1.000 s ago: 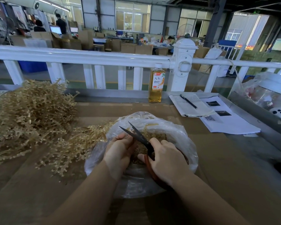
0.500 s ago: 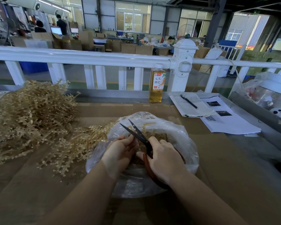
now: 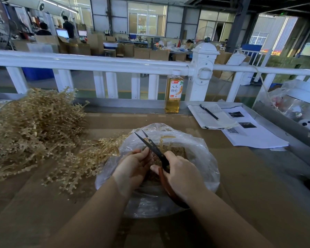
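Observation:
My right hand (image 3: 182,178) grips red-handled scissors (image 3: 153,149) whose dark blades are slightly parted and point up and to the left. My left hand (image 3: 132,165) pinches a small tan plastic piece at the blades, mostly hidden by my fingers. Both hands work over a clear plastic bag (image 3: 200,153) that holds cut tan bits. A big tangled pile of tan branched plastic strips (image 3: 34,126) lies on the brown tabletop to the left, with strands reaching the bag.
A bottle of amber drink (image 3: 174,93) stands at the table's back edge by a white railing (image 3: 97,62). A notebook with a pen (image 3: 208,112) and printed sheets (image 3: 254,135) lie at the back right. More plastic bags (image 3: 293,101) sit at the far right.
The scissor blades have closed from wide apart to nearly together. Both hands stayed over the bag, shifting only slightly.

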`<control>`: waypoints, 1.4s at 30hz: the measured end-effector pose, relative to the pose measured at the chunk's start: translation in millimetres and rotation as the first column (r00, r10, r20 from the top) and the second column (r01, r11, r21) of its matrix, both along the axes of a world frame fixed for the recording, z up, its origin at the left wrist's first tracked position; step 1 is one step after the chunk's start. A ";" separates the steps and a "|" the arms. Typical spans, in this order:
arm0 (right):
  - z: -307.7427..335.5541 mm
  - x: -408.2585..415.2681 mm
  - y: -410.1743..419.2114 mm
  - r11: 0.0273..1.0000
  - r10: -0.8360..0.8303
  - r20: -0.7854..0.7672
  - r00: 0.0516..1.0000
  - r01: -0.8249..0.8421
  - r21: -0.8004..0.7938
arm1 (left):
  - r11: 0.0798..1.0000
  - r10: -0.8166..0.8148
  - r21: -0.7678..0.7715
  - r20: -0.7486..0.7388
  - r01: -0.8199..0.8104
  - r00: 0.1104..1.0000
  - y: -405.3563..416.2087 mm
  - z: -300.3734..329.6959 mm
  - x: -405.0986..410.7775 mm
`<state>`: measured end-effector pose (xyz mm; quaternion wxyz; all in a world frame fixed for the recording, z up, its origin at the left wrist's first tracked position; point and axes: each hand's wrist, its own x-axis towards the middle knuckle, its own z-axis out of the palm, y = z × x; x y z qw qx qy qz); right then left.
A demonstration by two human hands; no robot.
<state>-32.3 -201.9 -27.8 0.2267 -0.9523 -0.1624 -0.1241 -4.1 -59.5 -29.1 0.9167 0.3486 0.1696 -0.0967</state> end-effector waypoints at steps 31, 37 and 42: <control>-3.2 -2.5 -25.2 0.993 0.008 0.053 0.999 -0.002 -0.118 | 0.935 0.100 0.342 -0.009 -0.091 0.995 8.8 19.0 5.8; -3.0 0.7 -29.3 0.994 0.056 0.026 0.998 -0.053 -0.096 | 0.962 -0.096 0.238 -0.168 0.135 0.981 29.2 30.3 5.4; -2.6 2.1 -31.9 0.992 0.100 -0.024 0.995 -0.101 -0.077 | 0.959 -0.166 0.203 -0.154 0.196 0.974 33.0 30.0 0.2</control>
